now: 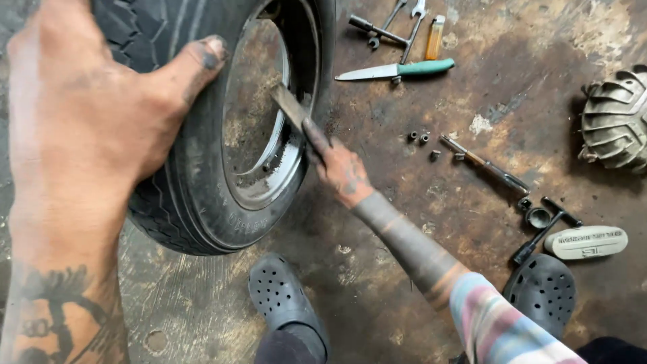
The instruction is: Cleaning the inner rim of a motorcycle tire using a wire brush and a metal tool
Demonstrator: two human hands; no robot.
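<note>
The tyre (195,135) stands upright on the floor, my left hand (87,121) clasping its tread. My right hand (340,172) grips a flat iron bar (296,118) wedged at the rim (269,182); I judge it could slip toward the knife (397,69) beyond the tyre.

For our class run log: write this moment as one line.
left hand: steadies upright tyre | right hand: flat metal bar at rim | floor: knife

scattered tools (485,165) right of tyre (195,202)
</note>
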